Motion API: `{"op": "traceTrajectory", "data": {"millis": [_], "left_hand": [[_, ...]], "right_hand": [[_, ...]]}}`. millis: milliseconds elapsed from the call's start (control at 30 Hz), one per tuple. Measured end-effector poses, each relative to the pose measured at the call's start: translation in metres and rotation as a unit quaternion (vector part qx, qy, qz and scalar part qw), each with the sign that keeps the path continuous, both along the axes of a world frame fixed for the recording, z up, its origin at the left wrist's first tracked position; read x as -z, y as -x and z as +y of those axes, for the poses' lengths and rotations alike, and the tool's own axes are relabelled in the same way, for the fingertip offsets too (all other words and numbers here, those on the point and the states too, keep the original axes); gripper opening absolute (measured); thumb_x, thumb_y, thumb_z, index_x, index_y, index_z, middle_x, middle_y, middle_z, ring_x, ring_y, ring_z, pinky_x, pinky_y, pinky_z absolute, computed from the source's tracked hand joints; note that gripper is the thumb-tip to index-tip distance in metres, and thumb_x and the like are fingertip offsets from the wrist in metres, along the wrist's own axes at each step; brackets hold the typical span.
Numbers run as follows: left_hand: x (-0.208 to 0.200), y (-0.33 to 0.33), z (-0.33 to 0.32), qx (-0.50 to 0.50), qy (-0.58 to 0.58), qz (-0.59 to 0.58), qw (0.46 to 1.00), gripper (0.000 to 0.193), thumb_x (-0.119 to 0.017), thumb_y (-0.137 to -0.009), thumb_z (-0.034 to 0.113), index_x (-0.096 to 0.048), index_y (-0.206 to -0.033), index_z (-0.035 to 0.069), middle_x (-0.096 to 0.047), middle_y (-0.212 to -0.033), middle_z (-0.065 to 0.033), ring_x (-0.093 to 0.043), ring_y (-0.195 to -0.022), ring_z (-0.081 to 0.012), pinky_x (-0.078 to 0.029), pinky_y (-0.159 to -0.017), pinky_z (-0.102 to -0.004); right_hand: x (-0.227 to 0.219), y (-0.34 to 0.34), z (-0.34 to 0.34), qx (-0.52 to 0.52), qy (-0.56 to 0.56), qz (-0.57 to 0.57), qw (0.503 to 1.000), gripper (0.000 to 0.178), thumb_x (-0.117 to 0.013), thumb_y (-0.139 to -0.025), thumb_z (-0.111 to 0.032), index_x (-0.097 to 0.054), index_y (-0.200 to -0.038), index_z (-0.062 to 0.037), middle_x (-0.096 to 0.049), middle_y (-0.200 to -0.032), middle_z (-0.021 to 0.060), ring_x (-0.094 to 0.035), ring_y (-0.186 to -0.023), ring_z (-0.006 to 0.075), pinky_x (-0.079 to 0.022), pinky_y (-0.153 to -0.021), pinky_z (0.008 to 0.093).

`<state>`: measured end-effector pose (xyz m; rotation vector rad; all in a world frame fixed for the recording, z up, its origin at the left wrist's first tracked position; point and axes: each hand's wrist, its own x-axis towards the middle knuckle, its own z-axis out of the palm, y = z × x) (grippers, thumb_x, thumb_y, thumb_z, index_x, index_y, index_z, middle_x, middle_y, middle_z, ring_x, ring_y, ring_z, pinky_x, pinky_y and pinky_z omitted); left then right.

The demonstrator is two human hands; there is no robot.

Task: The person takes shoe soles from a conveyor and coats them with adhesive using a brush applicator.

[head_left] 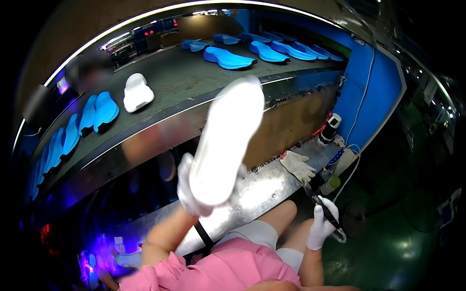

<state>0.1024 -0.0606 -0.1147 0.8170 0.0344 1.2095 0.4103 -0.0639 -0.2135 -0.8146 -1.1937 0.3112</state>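
In front of me my left hand [187, 186], in a white glove, grips a white shoe sole [228, 136] near its lower end. The sole stands raised and tilted, overexposed and a little blurred, with its far end over the conveyor edge. My right hand [322, 225], also gloved in white, is low at the right beside my knee. Its fingers are closed round a slim black pen-shaped tool [328, 212]; I cannot make out its tip. Another white sole [138, 93] lies on the dark conveyor belt [170, 77].
Several blue soles [228, 58] lie on the belt at the back, and several more [104, 110] at the left. An empty work glove [298, 166] rests on the metal ledge [262, 194]. Beyond it are a black-and-white bottle [330, 128], a yellow-lidded container [331, 184] and a white cable [358, 153].
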Motion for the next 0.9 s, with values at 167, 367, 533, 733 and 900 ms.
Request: {"op": "traceTrajectory", "data": {"millis": [167, 367, 533, 733, 900], "left_hand": [[-0.158, 0.066, 0.108, -0.234, 0.026, -0.192, 0.953, 0.075, -0.042, -0.097, 0.064, -0.04, -0.147, 0.008, -0.059, -0.129, -0.0155, -0.061, -0.114, -0.0316, -0.05, -0.093, -0.042], [-0.103, 0.039, 0.12, -0.223, 0.002, 0.081, 0.971, 0.036, -0.053, -0.099, 0.034, -0.06, -0.119, 0.005, -0.067, -0.11, -0.0121, -0.064, -0.098, -0.0264, -0.052, -0.068, -0.0319], [-0.101, 0.087, 0.053, -0.622, -0.238, 0.562, 0.491, 0.033, -0.061, -0.094, 0.028, -0.065, -0.114, 0.001, -0.068, -0.112, -0.0142, -0.068, -0.096, -0.0283, -0.052, -0.078, -0.0348], [-0.131, 0.131, 0.021, -0.606, -0.028, 0.754, 0.252, 0.03, -0.064, -0.089, 0.025, -0.069, -0.109, 0.003, -0.068, -0.107, -0.0202, -0.063, -0.103, -0.0389, -0.049, -0.09, -0.0404], [-0.111, 0.067, -0.01, -0.678, -0.117, 0.499, 0.526, 0.014, -0.064, -0.093, 0.011, -0.07, -0.099, -0.001, -0.069, -0.092, -0.0073, -0.066, -0.082, -0.0175, -0.052, -0.074, -0.029]], "right_hand": [[-0.003, 0.015, 0.003, -0.066, 0.021, 0.008, 0.998, 0.022, -0.069, -0.088, -0.005, -0.063, -0.106, 0.005, -0.066, -0.096, 0.0116, -0.062, -0.082, 0.018, -0.05, -0.076, 0.0286], [0.011, 0.015, 0.003, -0.081, 0.065, -0.015, 0.994, 0.02, -0.073, -0.084, -0.005, -0.067, -0.102, 0.0027, -0.066, -0.089, 0.0075, -0.061, -0.078, 0.0144, -0.049, -0.07, 0.0261], [0.004, 0.017, -0.009, -0.118, 0.112, 0.005, 0.987, 0.02, -0.069, -0.083, 0.003, -0.066, -0.102, 0.004, -0.066, -0.091, 0.0085, -0.062, -0.078, 0.0142, -0.05, -0.071, 0.0263], [0.014, 0.02, -0.01, -0.132, 0.117, -0.003, 0.984, 0.022, -0.069, -0.084, 0.002, -0.065, -0.105, 0.0045, -0.066, -0.092, 0.0076, -0.062, -0.079, 0.0119, -0.05, -0.07, 0.025], [0.018, 0.02, -0.012, -0.16, 0.161, 0.107, 0.968, 0.03, -0.07, -0.093, -0.016, -0.061, -0.114, 0.0042, -0.069, -0.097, 0.0098, -0.062, -0.068, 0.009, -0.051, -0.065, 0.0207]]}}
